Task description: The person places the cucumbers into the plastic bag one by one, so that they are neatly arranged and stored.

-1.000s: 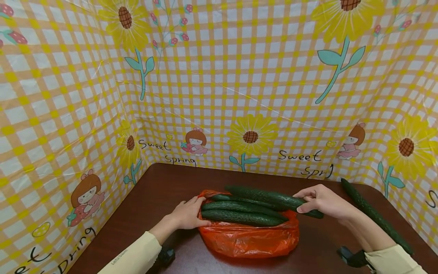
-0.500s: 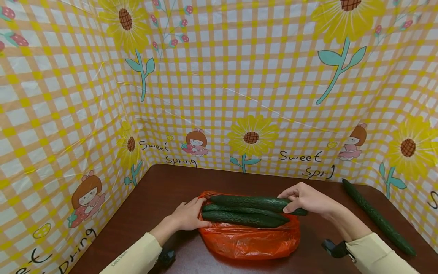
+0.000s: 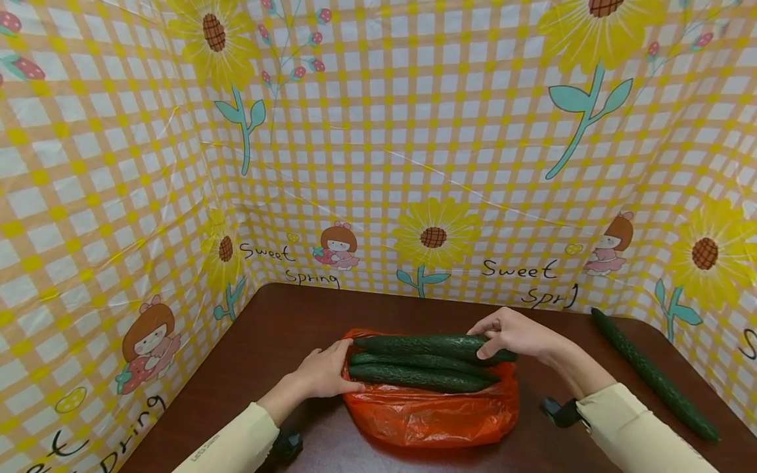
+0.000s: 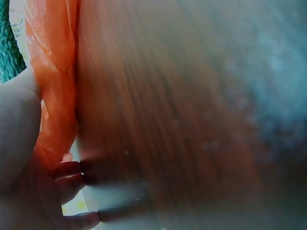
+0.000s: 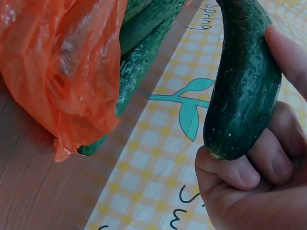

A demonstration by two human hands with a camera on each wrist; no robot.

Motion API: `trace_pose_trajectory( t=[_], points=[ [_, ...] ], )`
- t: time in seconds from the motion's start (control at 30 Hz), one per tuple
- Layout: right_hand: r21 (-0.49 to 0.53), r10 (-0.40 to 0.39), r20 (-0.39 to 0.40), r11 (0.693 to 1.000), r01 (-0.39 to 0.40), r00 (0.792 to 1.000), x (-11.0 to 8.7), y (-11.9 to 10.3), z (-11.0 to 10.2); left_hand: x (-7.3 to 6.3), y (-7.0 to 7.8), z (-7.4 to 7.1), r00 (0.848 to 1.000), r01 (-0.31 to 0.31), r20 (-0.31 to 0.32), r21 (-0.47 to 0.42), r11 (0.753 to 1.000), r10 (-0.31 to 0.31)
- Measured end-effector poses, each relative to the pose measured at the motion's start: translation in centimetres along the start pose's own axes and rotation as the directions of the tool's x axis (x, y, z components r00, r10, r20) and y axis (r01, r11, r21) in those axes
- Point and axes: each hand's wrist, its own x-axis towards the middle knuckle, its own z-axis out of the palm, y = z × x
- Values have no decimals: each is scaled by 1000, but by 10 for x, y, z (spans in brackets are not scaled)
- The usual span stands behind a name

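A red-orange plastic bag [image 3: 432, 417] lies mouth-up in the head view, with long green cucumbers [image 3: 422, 378] side by side in it. My left hand [image 3: 322, 371] holds the bag's left end by the rim; the left wrist view has the film [image 4: 55, 62] beside its thumb and fingers. With thumb and fingers round the right end of a cucumber [image 3: 414, 345], my right hand [image 3: 517, 335] holds it lengthwise along the bag's far edge. Seen from the right wrist, the blunt end of this cucumber [image 5: 244, 91] is between thumb and curled fingers.
Another cucumber [image 3: 656, 374] lies slanted near the right edge of the dark brown table [image 3: 296, 309]. Checked sunflower sheeting [image 3: 378, 164] rises behind the table and on both sides. Small black devices [image 3: 558, 412] hang under the wrists.
My right hand has moved left with the cucumber, bringing it from sticking out past the bag's right end to lying above the far side of the opening. The left hand has stayed put.
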Motion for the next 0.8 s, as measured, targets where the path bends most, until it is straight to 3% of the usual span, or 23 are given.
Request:
trace_pose_trajectory(
  t=[0.3, 0.53, 0.8],
  points=[
    [10, -9, 33, 1000, 8, 999, 10, 8, -2, 0, 0, 0, 1000, -4, 8, 2, 1000, 4],
    [-64, -3, 25, 998, 5, 1000, 16, 17, 1, -1, -1, -1, 1000, -17, 8, 0, 1000, 17],
    [-45, -6, 31, 999, 8, 1000, 26, 32, 6, -2, 1, -1, 1000, -17, 23, 3, 1000, 17]
  ],
)
